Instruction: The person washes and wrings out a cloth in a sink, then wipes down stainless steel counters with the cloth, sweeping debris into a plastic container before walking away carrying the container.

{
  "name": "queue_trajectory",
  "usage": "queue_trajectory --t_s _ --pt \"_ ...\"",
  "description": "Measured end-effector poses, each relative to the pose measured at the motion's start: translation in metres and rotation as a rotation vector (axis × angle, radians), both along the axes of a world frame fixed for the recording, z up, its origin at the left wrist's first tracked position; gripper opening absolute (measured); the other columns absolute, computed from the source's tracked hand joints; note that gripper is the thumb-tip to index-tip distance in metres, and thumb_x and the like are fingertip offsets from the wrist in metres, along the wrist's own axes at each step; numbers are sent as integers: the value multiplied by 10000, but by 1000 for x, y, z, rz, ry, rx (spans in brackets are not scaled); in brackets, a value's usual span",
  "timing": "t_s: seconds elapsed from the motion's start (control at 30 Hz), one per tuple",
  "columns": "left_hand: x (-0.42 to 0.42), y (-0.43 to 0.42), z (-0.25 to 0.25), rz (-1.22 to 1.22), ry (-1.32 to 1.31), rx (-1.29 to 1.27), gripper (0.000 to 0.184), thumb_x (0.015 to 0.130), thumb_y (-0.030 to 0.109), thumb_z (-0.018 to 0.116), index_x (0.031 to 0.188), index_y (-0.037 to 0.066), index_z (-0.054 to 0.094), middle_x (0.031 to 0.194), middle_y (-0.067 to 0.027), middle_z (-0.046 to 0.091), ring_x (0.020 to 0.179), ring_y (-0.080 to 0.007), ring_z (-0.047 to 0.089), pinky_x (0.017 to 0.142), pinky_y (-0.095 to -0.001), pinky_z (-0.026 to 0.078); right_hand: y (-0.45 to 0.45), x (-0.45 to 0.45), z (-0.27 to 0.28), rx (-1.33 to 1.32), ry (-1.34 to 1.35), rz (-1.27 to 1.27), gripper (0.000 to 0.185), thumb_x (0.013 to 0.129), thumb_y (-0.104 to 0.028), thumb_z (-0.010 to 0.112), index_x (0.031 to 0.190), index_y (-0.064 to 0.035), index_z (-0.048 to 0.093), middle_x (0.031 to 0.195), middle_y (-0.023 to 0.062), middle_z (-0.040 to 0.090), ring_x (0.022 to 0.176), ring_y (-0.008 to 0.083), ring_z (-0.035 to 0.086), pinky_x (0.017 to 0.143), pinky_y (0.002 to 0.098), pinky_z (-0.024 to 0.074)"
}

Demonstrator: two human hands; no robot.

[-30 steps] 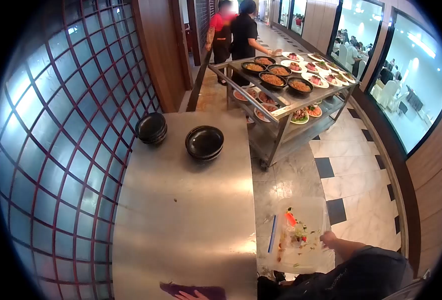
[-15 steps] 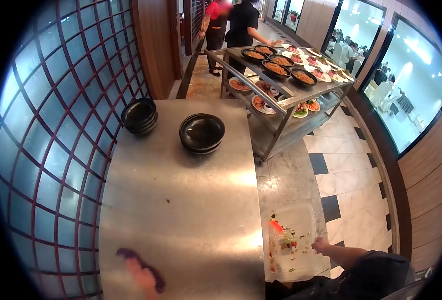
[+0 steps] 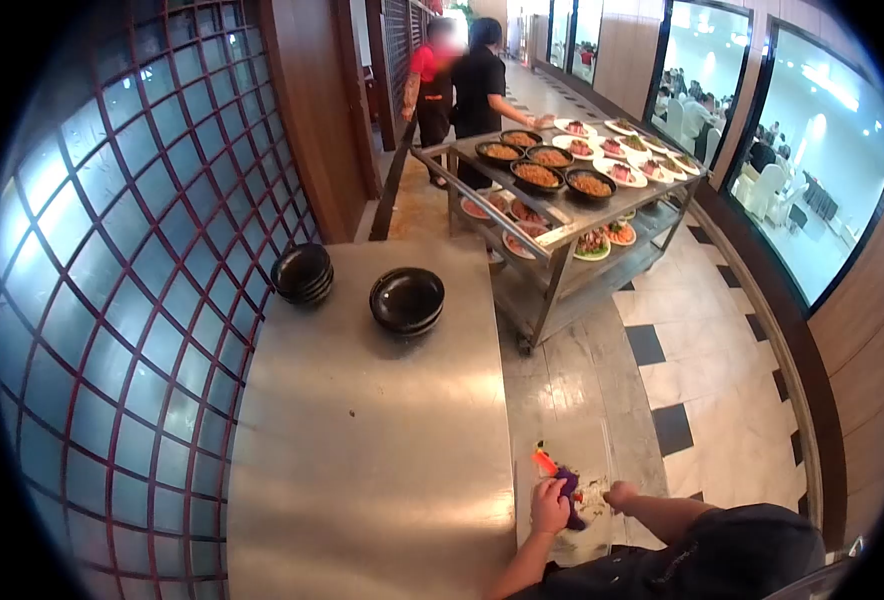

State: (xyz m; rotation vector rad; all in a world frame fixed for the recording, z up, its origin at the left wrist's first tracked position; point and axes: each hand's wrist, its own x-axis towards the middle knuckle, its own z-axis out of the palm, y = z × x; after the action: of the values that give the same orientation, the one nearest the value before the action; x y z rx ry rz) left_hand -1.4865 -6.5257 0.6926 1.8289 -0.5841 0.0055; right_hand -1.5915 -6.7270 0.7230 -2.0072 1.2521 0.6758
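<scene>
Beside the steel table [image 3: 372,450], a translucent bin [image 3: 592,545] holds food scraps and an orange piece. My left hand [image 3: 550,507] is over the bin with its fingers closed on a purple cloth [image 3: 572,512]. At the bin's right edge, my right hand [image 3: 621,496] grips the rim with curled fingers. Two stacks of black bowls, one at the left [image 3: 303,273] and one near the middle [image 3: 407,300], stand at the table's far end. A small dark crumb [image 3: 352,413] lies on the table.
A steel cart [image 3: 562,235] with filled black bowls [image 3: 537,177] and white plates [image 3: 627,174] stands beyond the table. Two people [image 3: 479,85] are behind it. A lattice partition [image 3: 152,330] borders the table's left side; windows line the right wall.
My left hand has moved with the purple cloth from the table's near left over to the bin. My right hand has stayed at the bin's edge.
</scene>
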Motion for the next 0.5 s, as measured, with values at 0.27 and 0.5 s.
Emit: queue_trajectory --t_s 0.27,0.5 --pt "-10 111 73 477 268 -298 414 742 -24 474 1111 -9 661 1042 -119 670 980 -247 639 952 -380 490 -33 -32 -22 12 -70 -79 283 758 -188 623 906 39 704 823 183 714 715 292 723 619 399 587" --pt "-87 295 73 903 357 65 569 889 271 588 1356 -44 507 1356 -271 527 1238 -429 494 1092 -486 371 -58 -55 -36 32 -129 -124 285 757 -196 639 900 45 692 773 200 700 623 283 710 548 400 581"
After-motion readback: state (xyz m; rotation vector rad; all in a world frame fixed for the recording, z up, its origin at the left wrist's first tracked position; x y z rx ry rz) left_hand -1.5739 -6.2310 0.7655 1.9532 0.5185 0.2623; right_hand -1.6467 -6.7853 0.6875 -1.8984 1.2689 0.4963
